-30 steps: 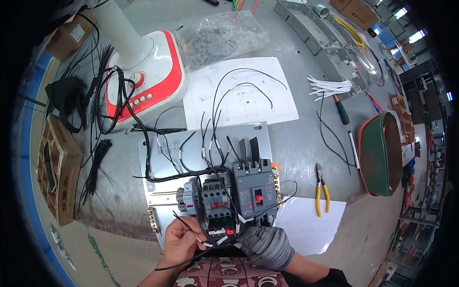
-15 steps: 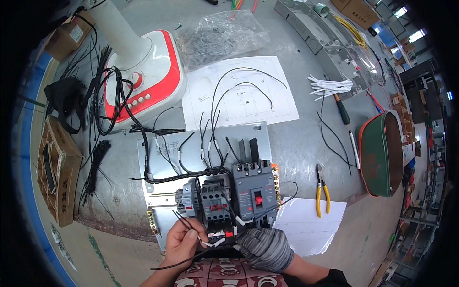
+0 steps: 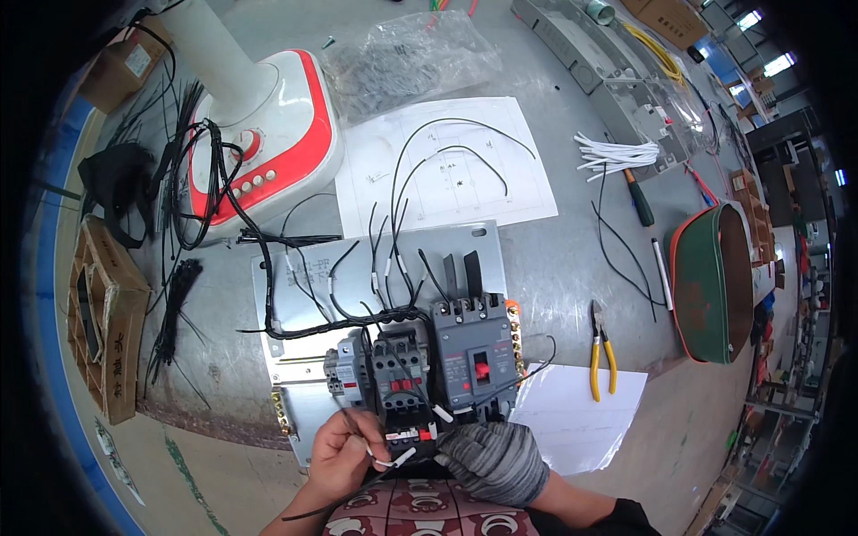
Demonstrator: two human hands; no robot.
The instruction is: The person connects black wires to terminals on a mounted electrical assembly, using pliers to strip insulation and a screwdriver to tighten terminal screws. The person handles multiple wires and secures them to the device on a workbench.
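My left hand (image 3: pixel 341 457), bare, pinches a thin black wire at the lower edge of a metal mounting plate (image 3: pixel 299 372). White marker sleeves (image 3: pixel 404 458) sit on wire ends just right of its fingertips. My right hand (image 3: pixel 496 464), in a grey striped glove, is curled below the circuit breaker (image 3: pixel 471 357); its fingertips are partly hidden, so what they hold cannot be made out. Between the hands is a black relay block (image 3: pixel 409 435) with a red part, below a contactor (image 3: pixel 400 371). A small grey module (image 3: pixel 347 371) sits left of it.
A black wire bundle (image 3: pixel 357 326) crosses the plate, loose ends rising over a drawing sheet (image 3: pixel 518 192). Right are yellow-handled cutters (image 3: pixel 602 357), a screwdriver (image 3: pixel 639 198), white tubes (image 3: pixel 617 154) and a green bin (image 3: pixel 702 295). A white-and-red machine base (image 3: pixel 299 116) stands upper left.
The thin wire ends that stuck up from my left hand have tilted and dropped closer to its fingers. My right hand stays nearly in place. The whole view has shifted slightly.
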